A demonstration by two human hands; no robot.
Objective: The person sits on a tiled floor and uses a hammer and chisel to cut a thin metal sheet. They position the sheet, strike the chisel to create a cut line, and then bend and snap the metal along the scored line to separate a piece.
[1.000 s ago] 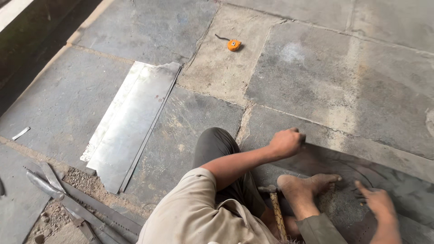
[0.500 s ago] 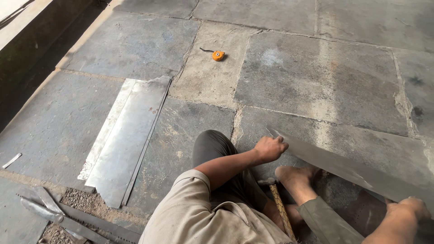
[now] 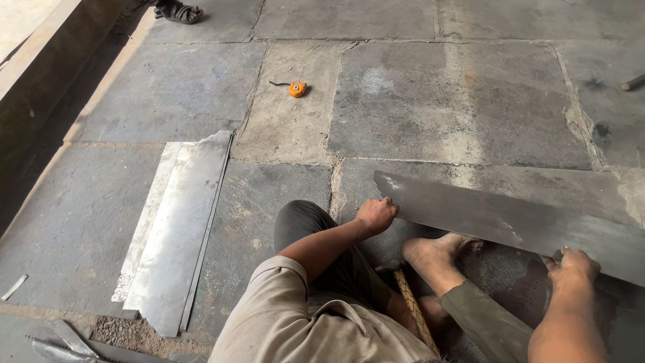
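Low over the stone floor [image 3: 430,114], the left hand [image 3: 376,214] was closed on the near left end of a long grey metal sheet [image 3: 510,218], fingers curled over its edge, thumb side up. The right hand [image 3: 571,265] gripped the same sheet further along, at its lower edge, fingertips hooked over the metal. The sheet ran slantwise from the left hand down toward the right edge of the view, apparently lifted a little off the slabs, though the angle made that hard to judge. A bare foot [image 3: 433,252] rested just under it, between the two hands, and a wooden handle [image 3: 413,309] of some tool lay beside the shin; its head was hidden. Below the sheet a darker round plate [image 3: 517,286] lay on the floor. Well apart to the left lay a stack of flat metal sheets [image 3: 178,228], with scrap strips [image 3: 67,343] near its lower end. Farther off, an orange tape measure [image 3: 297,89] sat on a paler slab, and a sandalled foot [image 3: 176,11] showed at the top edge.
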